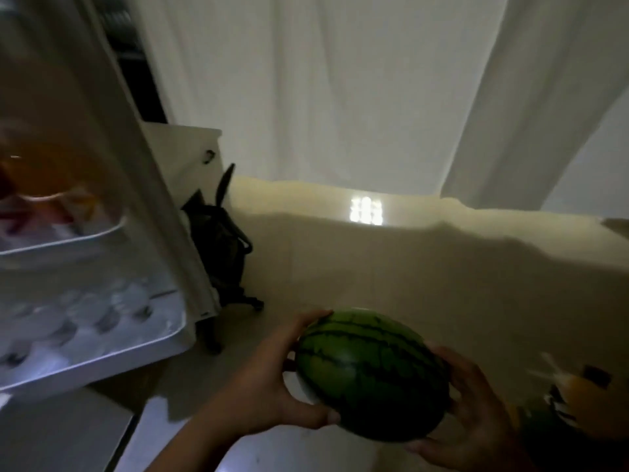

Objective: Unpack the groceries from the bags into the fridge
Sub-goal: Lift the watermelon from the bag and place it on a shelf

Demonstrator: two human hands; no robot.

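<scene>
A small striped green watermelon (371, 373) is held in mid-air low in the view. My left hand (272, 386) grips its left side, thumb below and fingers over the top. My right hand (476, 417) grips its right side from below. At the left stands the open fridge door (102, 165), its shelves blurred: an upper shelf (68, 240) with orange and red items, and a lower white tray (95, 356) with round hollows.
A dark folded object with wheels (221, 253) leans between the fridge and the wall. White curtains (340, 80) hang behind over a pale floor (408, 267). A bag with yellow and green contents (571, 403) sits at the lower right edge.
</scene>
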